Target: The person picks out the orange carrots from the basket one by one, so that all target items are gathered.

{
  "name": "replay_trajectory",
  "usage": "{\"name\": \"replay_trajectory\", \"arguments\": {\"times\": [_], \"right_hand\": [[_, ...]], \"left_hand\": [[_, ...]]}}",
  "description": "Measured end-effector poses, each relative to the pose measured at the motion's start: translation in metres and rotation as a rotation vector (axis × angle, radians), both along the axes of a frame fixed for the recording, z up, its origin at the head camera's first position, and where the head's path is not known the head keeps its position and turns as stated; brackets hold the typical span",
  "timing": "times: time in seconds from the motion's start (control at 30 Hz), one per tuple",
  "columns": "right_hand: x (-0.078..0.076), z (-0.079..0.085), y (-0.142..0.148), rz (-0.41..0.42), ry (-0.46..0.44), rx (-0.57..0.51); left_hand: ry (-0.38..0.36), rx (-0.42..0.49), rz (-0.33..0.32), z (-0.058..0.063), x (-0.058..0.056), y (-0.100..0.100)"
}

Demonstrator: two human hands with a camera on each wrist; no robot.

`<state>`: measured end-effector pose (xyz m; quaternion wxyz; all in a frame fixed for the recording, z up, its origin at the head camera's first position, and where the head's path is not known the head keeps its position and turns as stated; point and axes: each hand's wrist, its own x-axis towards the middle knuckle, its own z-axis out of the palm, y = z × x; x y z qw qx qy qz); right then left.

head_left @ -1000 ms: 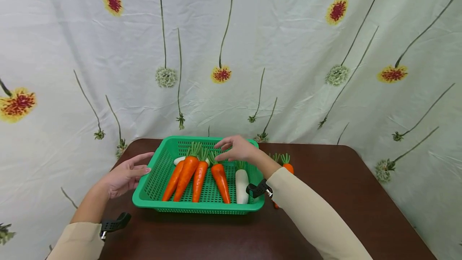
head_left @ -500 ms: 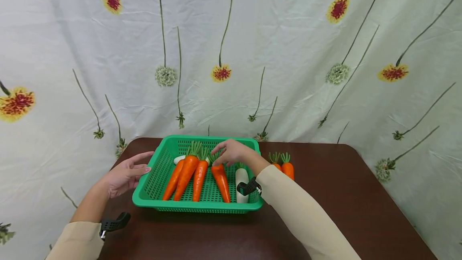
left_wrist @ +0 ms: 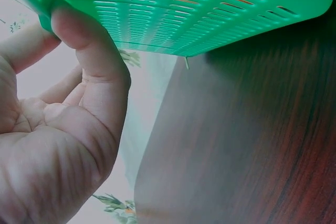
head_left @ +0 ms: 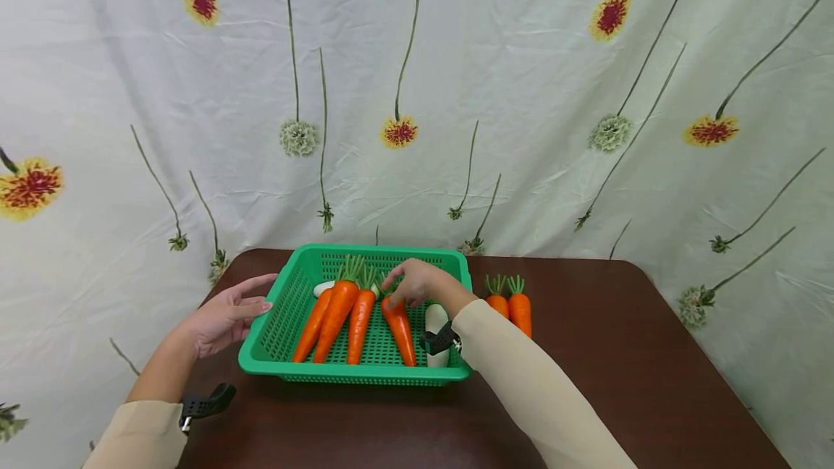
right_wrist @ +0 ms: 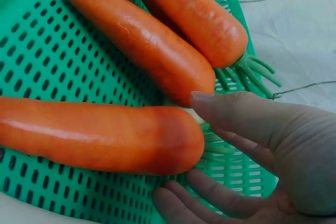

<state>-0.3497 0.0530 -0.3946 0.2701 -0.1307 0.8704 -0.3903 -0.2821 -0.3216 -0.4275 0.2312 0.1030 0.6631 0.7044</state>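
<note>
A green plastic basket (head_left: 313,371) on the table holds several orange carrots. My left hand (head_left: 224,315) grips its left rim, with the thumb (left_wrist: 73,27) laid against the edge. Inside the basket my right hand (head_left: 417,286) is spread over the top end of the rightmost carrot (right_wrist: 105,136). Its thumb (right_wrist: 231,109) lies on one side of that carrot's leafy end and the other fingers on the opposite side, with gaps showing around it. The thumb tip overlaps the neighbouring carrot (right_wrist: 142,40) in the right wrist view.
A white radish (head_left: 435,315) lies at the basket's right, partly behind the wrist strap. Part of another white vegetable (head_left: 322,288) shows at its left. Two carrots (head_left: 520,310) lie on the dark wooden table (head_left: 612,353) to the right. A flowered curtain (head_left: 521,78) hangs behind.
My right hand has moved down and slightly nearer, lowering over the rightmost carrot's top. The two carrots outside the basket show more from behind the sleeve. The left hand stays put.
</note>
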Motion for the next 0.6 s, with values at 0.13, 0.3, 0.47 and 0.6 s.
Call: {"name": "replay_trajectory", "arguments": {"times": [0.13, 0.3, 0.47, 0.6], "right_hand": [[-0.0023, -0.0029, 0.0003, -0.022, -0.004, 0.006], [-0.0044, -0.0063, 0.0007, -0.051, -0.019, 0.022], [-0.0053, -0.0076, 0.0026, -0.062, -0.056, 0.011], [-0.0062, -0.0082, 0.0032, -0.078, -0.084, -0.025]], "left_hand": [[0.001, 0.016, -0.008, -0.0015, -0.0012, -0.0003], [0.001, 0.024, -0.014, -0.0030, -0.0007, -0.0009], [0.006, 0.033, -0.015, -0.0034, -0.0009, -0.0012], [0.006, 0.041, -0.018, -0.0040, -0.0017, -0.0019]]}}
